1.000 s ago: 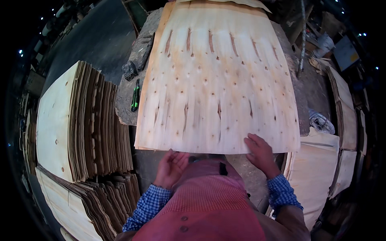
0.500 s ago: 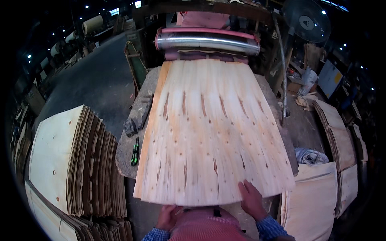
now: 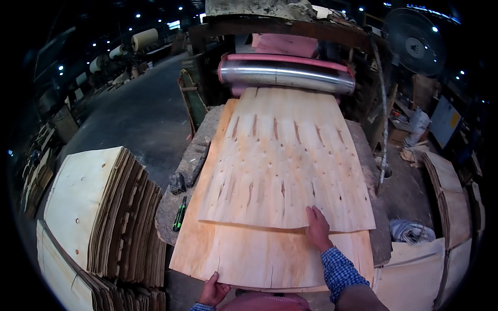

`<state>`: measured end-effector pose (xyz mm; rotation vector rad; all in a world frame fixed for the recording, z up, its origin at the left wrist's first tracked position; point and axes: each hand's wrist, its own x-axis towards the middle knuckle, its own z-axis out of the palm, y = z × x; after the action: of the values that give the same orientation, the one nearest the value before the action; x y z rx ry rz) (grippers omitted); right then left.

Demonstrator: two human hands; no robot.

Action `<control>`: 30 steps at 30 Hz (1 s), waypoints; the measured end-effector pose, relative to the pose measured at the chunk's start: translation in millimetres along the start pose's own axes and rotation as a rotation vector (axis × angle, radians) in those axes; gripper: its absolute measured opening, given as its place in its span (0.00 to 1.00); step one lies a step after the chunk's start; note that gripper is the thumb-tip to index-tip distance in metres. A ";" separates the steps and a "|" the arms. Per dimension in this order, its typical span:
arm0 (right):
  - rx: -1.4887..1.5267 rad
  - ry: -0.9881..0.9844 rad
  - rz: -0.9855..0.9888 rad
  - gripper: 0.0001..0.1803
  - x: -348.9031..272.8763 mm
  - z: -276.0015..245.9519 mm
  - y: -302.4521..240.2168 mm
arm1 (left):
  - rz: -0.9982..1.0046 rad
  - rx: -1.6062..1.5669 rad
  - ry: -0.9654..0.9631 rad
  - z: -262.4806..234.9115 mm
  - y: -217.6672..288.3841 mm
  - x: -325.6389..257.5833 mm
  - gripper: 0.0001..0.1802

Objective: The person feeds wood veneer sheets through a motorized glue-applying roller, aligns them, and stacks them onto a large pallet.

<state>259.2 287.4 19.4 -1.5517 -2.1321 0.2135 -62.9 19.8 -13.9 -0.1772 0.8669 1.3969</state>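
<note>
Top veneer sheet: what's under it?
Under the top veneer sheet lies a second veneer sheet, whose near strip and left edge show. The right hand presses the top sheet's near edge. The worktable beneath is mostly covered.

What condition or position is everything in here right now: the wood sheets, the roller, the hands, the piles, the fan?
Upper veneer sheet: flat on the table, far end at the roller, split and knotty.
Lower veneer sheet: flat beneath, near edge overhanging.
Roller: horizontal; turning or not, cannot tell.
Right hand: palm down on the upper sheet's near edge.
Left hand: gripping the lower sheet's near edge.
Veneer stack: piled at left, edges wavy.
Fan: spinning or not, cannot tell.
</note>
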 end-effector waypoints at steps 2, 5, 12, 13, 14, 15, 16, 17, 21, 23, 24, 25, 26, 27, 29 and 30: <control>0.003 -0.004 0.011 0.34 21.9 11.1 8.4 | 0.087 -0.040 0.074 25.4 3.0 -1.2 0.10; 0.006 0.000 0.015 0.34 45.8 32.4 29.9 | 0.189 0.075 -0.042 12.4 9.8 18.1 0.09; -0.129 0.020 -0.024 0.30 94.4 40.5 68.5 | 0.284 0.300 0.161 62.8 20.0 49.6 0.09; -0.190 0.027 -0.020 0.30 101.0 32.3 81.5 | 0.268 0.291 0.175 65.4 20.2 52.3 0.09; -0.152 0.034 0.043 0.26 103.9 15.5 97.3 | 0.258 0.279 0.197 64.5 21.4 52.6 0.09; -0.132 -0.123 -0.022 0.23 98.9 -13.7 113.5 | 0.248 0.266 0.215 65.1 25.0 54.2 0.09; -0.080 -0.069 -0.046 0.23 85.4 -23.6 109.1 | 0.278 0.279 0.216 69.6 29.9 58.3 0.09; -0.045 -0.022 -0.073 0.22 65.1 -32.4 105.6 | 0.295 0.280 0.213 75.7 33.2 65.0 0.10; -0.110 -0.038 -0.014 0.26 39.9 -0.9 62.6 | 0.279 0.245 0.190 74.6 16.5 78.7 0.09; -0.128 -0.155 -0.016 0.30 10.1 59.3 27.0 | 0.254 0.256 0.254 67.5 4.6 64.4 0.08; -0.177 -0.037 -0.097 0.32 -3.9 84.7 15.3 | 0.245 0.352 0.254 58.9 -0.5 54.3 0.07; -0.142 -0.057 -0.089 0.32 -5.0 85.8 14.2 | 0.211 0.354 0.288 51.5 -2.9 45.9 0.07; -0.109 -0.078 -0.080 0.32 -5.4 84.9 15.9 | 0.177 0.357 0.322 46.4 -2.7 40.5 0.08; -0.075 -0.101 -0.071 0.32 -8.3 84.7 15.3 | 0.179 0.361 0.321 41.8 -0.2 42.3 0.07; -0.093 -0.081 -0.077 0.32 -8.4 82.4 11.7 | 0.195 0.353 0.287 42.4 6.2 55.1 0.08; -0.102 -0.071 -0.080 0.32 -9.2 82.8 8.9 | 0.172 0.248 0.241 41.2 9.8 56.6 0.08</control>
<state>229.8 295.0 -58.7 -1.5322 -2.2875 0.1370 -58.2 90.3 -17.0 -0.0832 1.2713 1.4307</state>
